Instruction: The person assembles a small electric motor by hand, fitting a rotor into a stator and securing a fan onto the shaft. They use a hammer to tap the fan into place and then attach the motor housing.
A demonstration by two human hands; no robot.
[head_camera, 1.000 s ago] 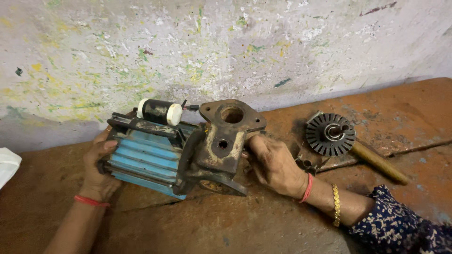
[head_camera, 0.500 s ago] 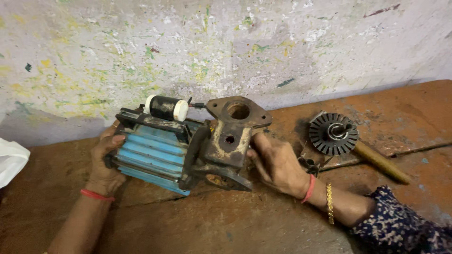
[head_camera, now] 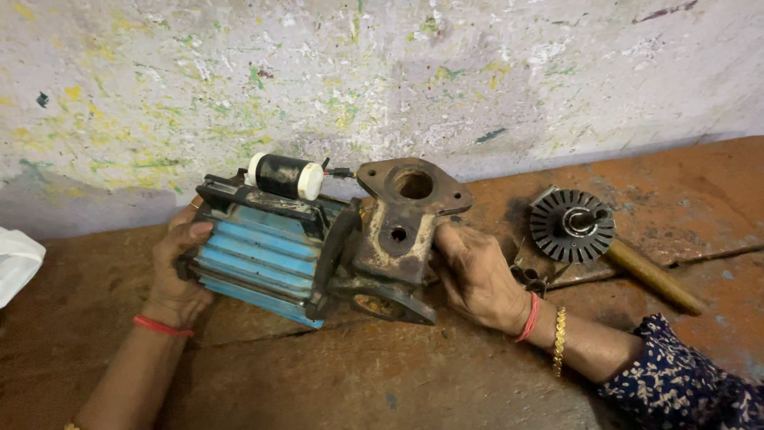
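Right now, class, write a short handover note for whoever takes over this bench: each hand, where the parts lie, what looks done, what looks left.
Left hand: grips the rear end of the blue finned motor body.
Right hand: holds the rusty cast-iron pump housing at the front.
Black cylindrical capacitor with white ends sits on top.
Done: the dark toothed impeller disc lies apart on the rusty bench, beside a wooden-handled tool.
Left: the housing is still on the motor.

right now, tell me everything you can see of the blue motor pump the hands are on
The pump lies on its side on the rusty brown bench. Its motor body is blue, ribbed metal; the pump end is a rusted, grimy casting with a round flanged port facing up. A black cylinder with white caps sits on top. The left hand grips the motor end, the right hand the casting.
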